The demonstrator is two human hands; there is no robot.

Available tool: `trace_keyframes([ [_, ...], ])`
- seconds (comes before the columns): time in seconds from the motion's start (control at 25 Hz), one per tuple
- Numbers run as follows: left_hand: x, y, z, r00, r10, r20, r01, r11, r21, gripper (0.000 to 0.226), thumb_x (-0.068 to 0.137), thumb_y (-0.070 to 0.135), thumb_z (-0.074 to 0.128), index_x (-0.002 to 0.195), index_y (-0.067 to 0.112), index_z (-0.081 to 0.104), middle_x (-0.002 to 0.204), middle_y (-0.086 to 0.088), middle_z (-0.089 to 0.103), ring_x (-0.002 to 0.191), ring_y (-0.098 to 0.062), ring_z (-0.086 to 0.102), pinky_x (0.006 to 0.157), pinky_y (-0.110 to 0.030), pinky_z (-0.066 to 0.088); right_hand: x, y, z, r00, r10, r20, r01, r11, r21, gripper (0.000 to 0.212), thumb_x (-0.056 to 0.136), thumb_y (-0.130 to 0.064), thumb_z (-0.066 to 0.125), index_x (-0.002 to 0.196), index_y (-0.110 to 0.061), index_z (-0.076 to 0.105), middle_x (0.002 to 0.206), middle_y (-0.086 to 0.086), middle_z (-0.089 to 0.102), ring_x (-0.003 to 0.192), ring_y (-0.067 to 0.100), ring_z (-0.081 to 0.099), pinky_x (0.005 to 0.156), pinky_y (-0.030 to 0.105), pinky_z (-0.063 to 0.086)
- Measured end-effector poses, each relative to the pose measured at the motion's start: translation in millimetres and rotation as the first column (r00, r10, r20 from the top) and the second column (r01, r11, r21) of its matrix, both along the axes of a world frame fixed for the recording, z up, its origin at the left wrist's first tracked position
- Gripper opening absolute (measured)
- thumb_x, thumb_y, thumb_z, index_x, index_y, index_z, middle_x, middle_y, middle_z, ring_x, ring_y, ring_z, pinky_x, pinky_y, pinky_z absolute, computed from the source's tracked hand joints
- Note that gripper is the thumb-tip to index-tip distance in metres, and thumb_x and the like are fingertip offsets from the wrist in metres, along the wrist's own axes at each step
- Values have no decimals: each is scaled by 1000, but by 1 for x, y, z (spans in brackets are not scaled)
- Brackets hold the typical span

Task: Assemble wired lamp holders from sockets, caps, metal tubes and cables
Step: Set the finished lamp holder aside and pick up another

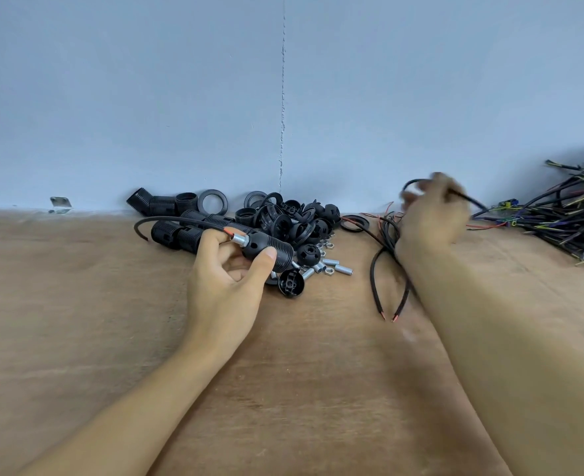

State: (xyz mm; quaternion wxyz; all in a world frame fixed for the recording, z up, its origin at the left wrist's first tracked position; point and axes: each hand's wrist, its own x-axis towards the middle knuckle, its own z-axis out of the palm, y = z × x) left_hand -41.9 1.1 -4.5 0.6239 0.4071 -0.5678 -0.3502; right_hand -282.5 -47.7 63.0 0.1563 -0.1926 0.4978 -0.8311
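In the head view, the left hand (pixel 225 280) gripped a black lamp holder (pixel 266 250) between thumb and curled fingers over the wooden tabletop (pixel 112 338), its metal tube (pixel 239 239) pointing toward 10 o'clock with a wire (pixel 180 219) arcing out. At 12 o'clock of that hand lay the pile of sockets and caps (pixel 283 218), with loose tubes (pixel 332 269) at its 5 o'clock edge. At 3 o'clock of the pile the blurred right hand (pixel 435 214) closed its fingers round a black cable (pixel 471 200), 2 bare-ended cables (pixel 374 280) lay at its 7 o'clock, and a cable bundle (pixel 572 218) sat farther toward 3 o'clock.
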Motion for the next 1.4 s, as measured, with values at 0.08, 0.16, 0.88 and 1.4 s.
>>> trace_keyframes([
  [0.08,-1,0,0,1000,-2,6,2,1000,-1,27,84,32,76,98,31,53,102,11,77,81,-6,70,71,-29,51,-27,9,25,855,-16,518,125,976,-177,25,101,-21,42,83,-11,55,77,2,64,53,16,67,47,21,46],
  [0.16,-1,-1,-1,1000,-9,15,9,1000,3,26,87,29,77,99,30,53,102,10,77,80,-6,70,70,-27,51,-46,15,28,676,38,736,168,964,-204,33,100,-35,44,82,-9,54,82,3,64,55,16,65,48,19,48],
  [0.88,1,4,4,999,-45,-3,45,996,78,43,78,25,84,117,33,67,109,11,77,94,-5,74,80,-13,53,14,-40,-40,166,710,-684,555,506,660,32,98,-18,47,125,-14,62,129,9,48,115,34,58,77,35,37],
  [1.4,0,2,9,945,-203,-256,254,949,186,23,92,2,72,113,6,67,99,-6,80,95,-21,76,80,-29,62,8,-29,-7,787,220,-576,49,909,413,28,100,-20,42,108,-12,67,103,-1,66,84,15,55,71,26,39],
])
